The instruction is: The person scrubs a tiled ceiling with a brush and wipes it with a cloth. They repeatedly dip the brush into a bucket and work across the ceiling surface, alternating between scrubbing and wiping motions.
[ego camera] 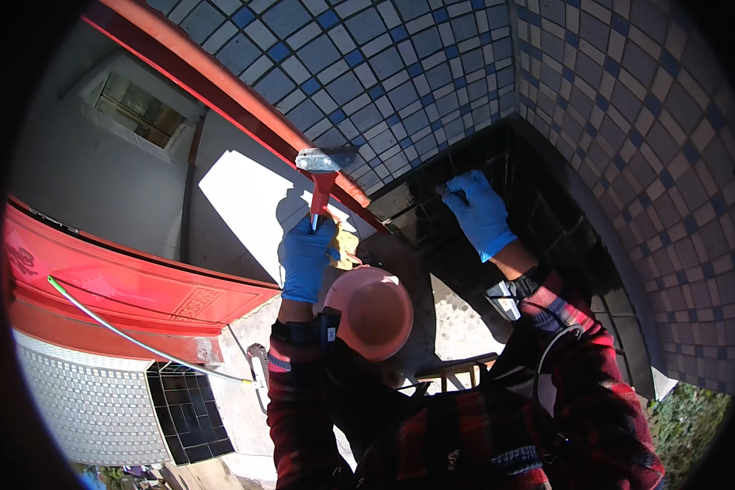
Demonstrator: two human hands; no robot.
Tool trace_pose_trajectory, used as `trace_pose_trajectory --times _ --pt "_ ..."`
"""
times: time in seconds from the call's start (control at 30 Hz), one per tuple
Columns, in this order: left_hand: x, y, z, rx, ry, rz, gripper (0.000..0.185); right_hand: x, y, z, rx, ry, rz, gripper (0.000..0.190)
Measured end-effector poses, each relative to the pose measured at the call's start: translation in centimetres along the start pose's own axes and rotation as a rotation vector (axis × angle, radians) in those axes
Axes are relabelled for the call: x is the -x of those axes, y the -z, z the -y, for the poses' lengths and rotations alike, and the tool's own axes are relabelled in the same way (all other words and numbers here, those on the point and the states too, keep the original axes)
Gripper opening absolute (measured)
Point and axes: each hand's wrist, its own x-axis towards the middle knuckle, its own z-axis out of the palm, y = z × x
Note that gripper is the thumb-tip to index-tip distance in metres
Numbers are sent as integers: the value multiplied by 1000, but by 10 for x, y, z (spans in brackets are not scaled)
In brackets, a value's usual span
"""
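Note:
My left hand (307, 260), in a blue glove, grips a scraper (323, 187) by its red handle. The scraper's metal head points up and away from me, in front of the red door frame (263, 104). Over the glossy black wall tiles (425, 214), my right hand (481, 214), also gloved in blue, has its fingers curled together. Something small and greyish shows at those fingertips, too unclear to name. Below and between my hands stands a pink plastic basin (373, 312) with murky brownish liquid inside. A yellow cloth (346, 246) is partly hidden behind my left hand.
Blue and white tiled walls (398, 79) meet in a corner ahead. On the left is an open red door (141, 269). A long-handled cleaning tool (153, 349) leans across it. Part of a wooden stool or frame (459, 375) shows beside my body.

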Motion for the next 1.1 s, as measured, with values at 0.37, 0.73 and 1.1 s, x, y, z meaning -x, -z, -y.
trace_pose_trajectory --times 0.37,0.73,1.1 --pt "-6 25 -31 -105 20 86 23 -1 2 -1 -55 -79 24 13" --pt "-9 21 -35 -160 -2 31 25 -1 -2 2 -69 -20 10 12" --pt "3 31 -43 -273 37 50 35 -3 2 -1 -83 -38 -20 14"
